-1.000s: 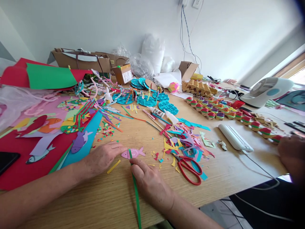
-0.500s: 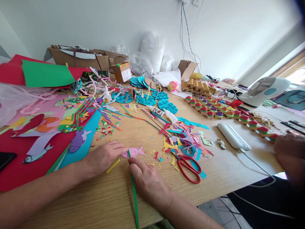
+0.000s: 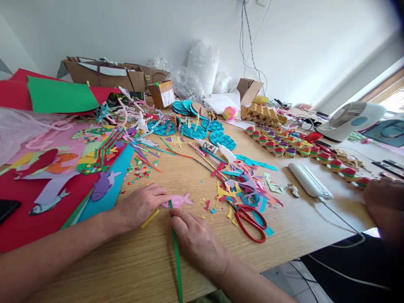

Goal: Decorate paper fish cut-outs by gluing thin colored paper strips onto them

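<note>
A pink paper fish with a spiral drawn on its body lies flat on the table. My left hand presses its head end, fingers together and tips down on it. Between thumb and fingers my right hand pinches a green paper strip. One end of this strip lies across the fish just behind its head, and the long tail hangs toward me past the table edge. Beside my left hand is a short yellow strip. My left fingertips partly cover the fish's head.
Red-handled scissors lie right of my hands, near a heap of paper scraps. Glue bottles and blue painted discs stand behind. Coloured sheets with paper fish cover the left. Another person's hand is at far right.
Hardly anything differs. Both hands keep their places on the fish and the green strip; the view has shifted very slightly.
</note>
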